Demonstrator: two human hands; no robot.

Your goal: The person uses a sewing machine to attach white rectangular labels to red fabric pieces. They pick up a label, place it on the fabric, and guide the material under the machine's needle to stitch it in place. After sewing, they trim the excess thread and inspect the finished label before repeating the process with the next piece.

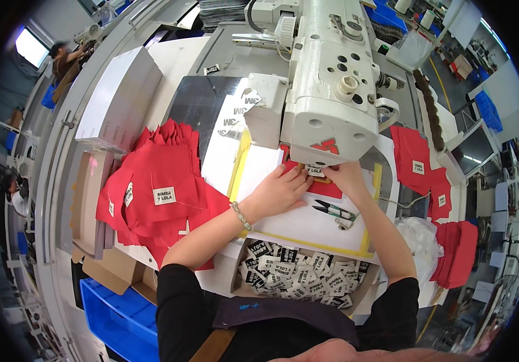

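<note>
A white sewing machine stands over a red fabric piece with a small printed white label under its head. My left hand lies with fingers stretched out at the left of that piece, just beside the label. My right hand has its fingers curled onto the label's right end, close under the head, where the needle area is partly hidden. Black-handled thread snips lie on the white work surface below my hands. An open box of loose labels sits nearer to me.
Red labelled fabric pieces pile at left, beside a long white box. More red pieces and crumpled plastic lie right. A blue crate is at lower left. Two other people are at far left.
</note>
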